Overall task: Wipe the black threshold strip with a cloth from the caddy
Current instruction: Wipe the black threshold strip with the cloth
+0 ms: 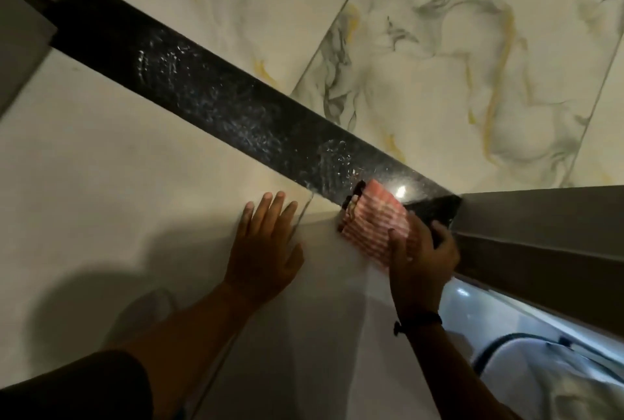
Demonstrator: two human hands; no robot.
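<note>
Glossy black speckled stone threshold strip (236,105) runs diagonally across the floor between plain cream tile and veined marble tile (472,65), smeared with wet streaks. The right hand (420,261) presses a pink-and-white striped cloth (374,220) at the strip's near end, fingers (393,237) clamped over it. The left hand (263,251) lies flat beside the strip, fingers spread.

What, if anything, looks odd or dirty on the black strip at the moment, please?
The black threshold strip carries whitish smears and specks along its middle, up-left of the striped cloth under the right hand. Nothing looks broken or spilled.
</note>
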